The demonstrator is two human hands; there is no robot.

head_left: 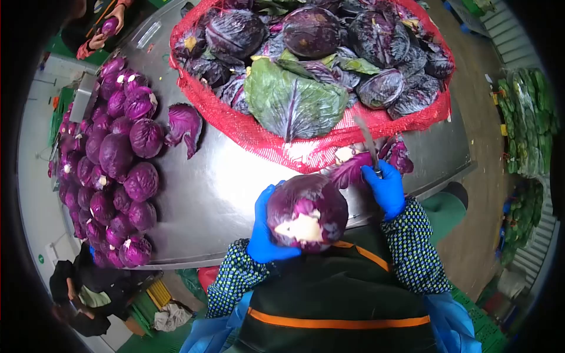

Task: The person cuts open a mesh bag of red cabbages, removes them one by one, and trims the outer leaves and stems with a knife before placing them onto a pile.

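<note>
My left hand [266,229], in a blue glove, holds a red cabbage [307,206] from its left side, with the pale cut stem facing me. To its right, my right hand [385,187], also gloved in blue, is closed round the handle of a knife [368,138] whose blade points up and away. Loose purple leaves [353,169] lie on the table beside the blade. Just beyond my hands, a red mesh sack [259,136] lies open, full of dark cabbages [311,32] and a large green leaf [294,100].
Many trimmed purple cabbages [116,156] are piled on the left of the metal table [200,206], near a loose leaf [184,126]. At the upper left, a person's hands [118,17] hold a cabbage. Another person [88,291] is at the lower left. Green produce [527,117] stands at the right.
</note>
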